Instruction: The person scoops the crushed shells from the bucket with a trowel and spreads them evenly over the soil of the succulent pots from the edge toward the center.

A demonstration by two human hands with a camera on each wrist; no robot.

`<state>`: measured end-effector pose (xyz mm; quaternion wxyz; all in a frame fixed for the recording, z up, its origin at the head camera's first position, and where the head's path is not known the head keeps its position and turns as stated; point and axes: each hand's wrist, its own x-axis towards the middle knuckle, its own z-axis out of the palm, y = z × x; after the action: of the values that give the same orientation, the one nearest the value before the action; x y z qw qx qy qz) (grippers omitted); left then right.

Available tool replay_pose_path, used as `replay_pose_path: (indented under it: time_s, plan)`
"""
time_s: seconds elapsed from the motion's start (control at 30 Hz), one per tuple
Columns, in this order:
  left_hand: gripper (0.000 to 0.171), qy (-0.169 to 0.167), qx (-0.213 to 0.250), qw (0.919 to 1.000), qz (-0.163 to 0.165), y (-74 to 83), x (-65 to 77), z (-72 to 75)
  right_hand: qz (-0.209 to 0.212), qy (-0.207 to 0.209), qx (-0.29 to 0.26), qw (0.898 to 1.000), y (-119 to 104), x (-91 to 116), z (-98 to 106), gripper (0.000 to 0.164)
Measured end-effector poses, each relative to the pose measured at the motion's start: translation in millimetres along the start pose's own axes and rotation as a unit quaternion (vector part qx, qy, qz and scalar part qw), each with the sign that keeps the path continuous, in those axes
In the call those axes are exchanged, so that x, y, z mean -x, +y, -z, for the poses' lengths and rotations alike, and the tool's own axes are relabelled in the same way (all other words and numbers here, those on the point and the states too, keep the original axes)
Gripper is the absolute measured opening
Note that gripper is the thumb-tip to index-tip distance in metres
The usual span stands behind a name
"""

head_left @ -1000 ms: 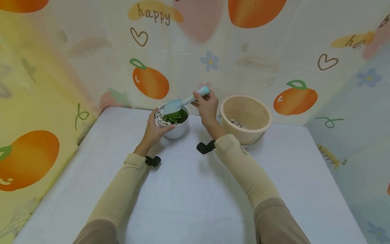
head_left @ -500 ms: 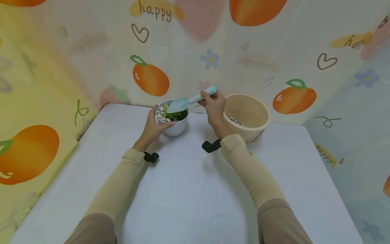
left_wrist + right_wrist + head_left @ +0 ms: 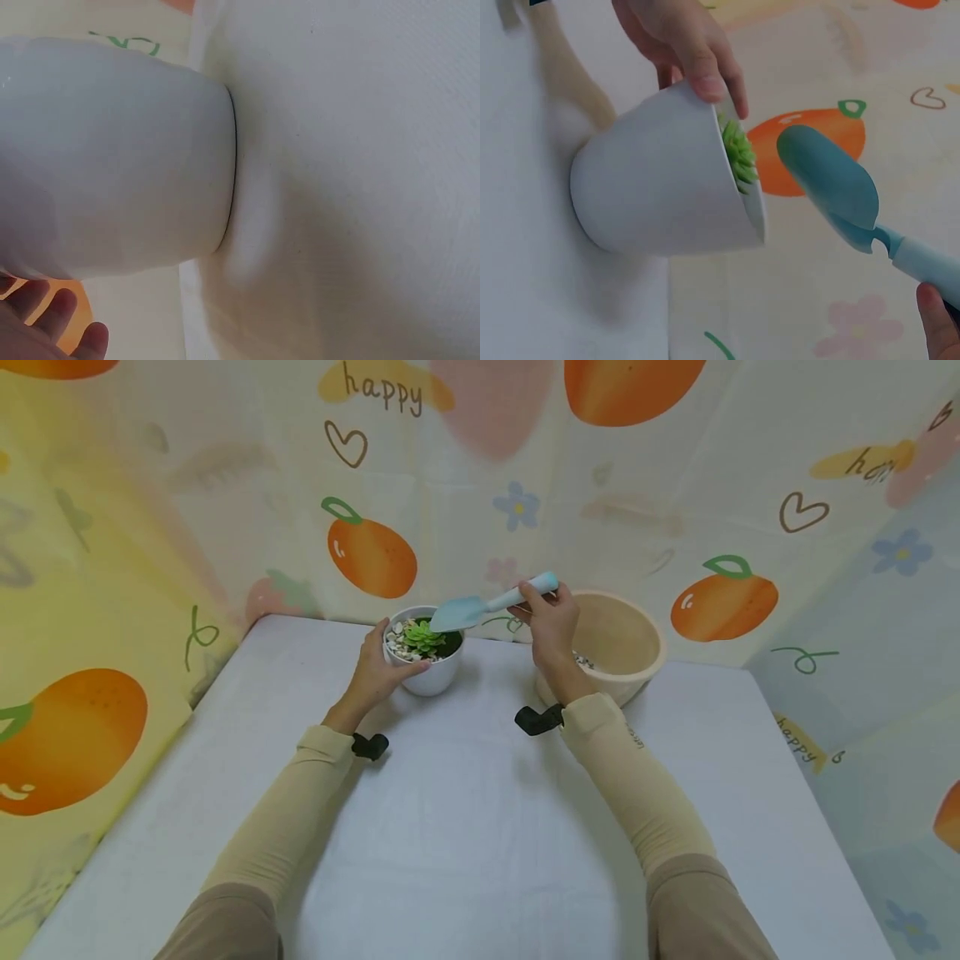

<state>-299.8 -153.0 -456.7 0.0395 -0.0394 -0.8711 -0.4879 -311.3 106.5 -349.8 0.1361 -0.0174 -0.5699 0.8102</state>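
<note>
A small white flowerpot [image 3: 431, 679] stands on the table at the back, left of the middle. In it grows a green succulent [image 3: 422, 638], with white pebbles on the left side and dark soil on the right. My left hand [image 3: 372, 675] holds the pot by its rim, thumb at the near edge and fingers along the left side. My right hand [image 3: 553, 628] grips the handle of a light blue hand trowel [image 3: 457, 613]. In the head view its blade overlaps the pot's right rim; the right wrist view shows the blade [image 3: 832, 184] held above the plant, with a gap between.
A large beige pot [image 3: 633, 664] with some pebbles in its bottom stands right of my right hand, partly hidden by it. White cloth [image 3: 465, 827] covers the table. Right behind the table rises a fruit-printed backdrop [image 3: 465, 543].
My right hand has moved right with the trowel, drawing the blade from over the pot's middle to its right rim. More of the succulent shows. My left hand keeps its hold on the pot.
</note>
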Motion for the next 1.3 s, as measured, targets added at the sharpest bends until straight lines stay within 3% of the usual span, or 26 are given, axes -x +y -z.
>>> replay_pose_path:
  time_s: [0.3, 0.67, 1.0, 1.3]
  plan:
    - [0.109, 0.013, -0.059, 0.9979, -0.025, 6.8, 1.4, 5.9, 0.017, -0.002, -0.040, 0.999, -13, -5, 21, 0.006]
    - [0.106, 0.048, -0.079, 0.9929, -0.076, 14.5, -0.1, 8.1, 0.032, 0.017, -0.095, 0.995, -47, -9, 52, 0.005]
    - [0.120, 0.053, -0.040, 0.9913, -0.114, 30.3, 4.7, 8.9, 0.031, 0.031, -0.092, 0.995, -59, -13, 87, 0.007]
    - [0.106, 0.039, -0.022, 0.9844, -0.170, 46.1, -3.2, 4.5, 0.046, 0.046, -0.083, 0.994, -74, -18, 104, 0.007]
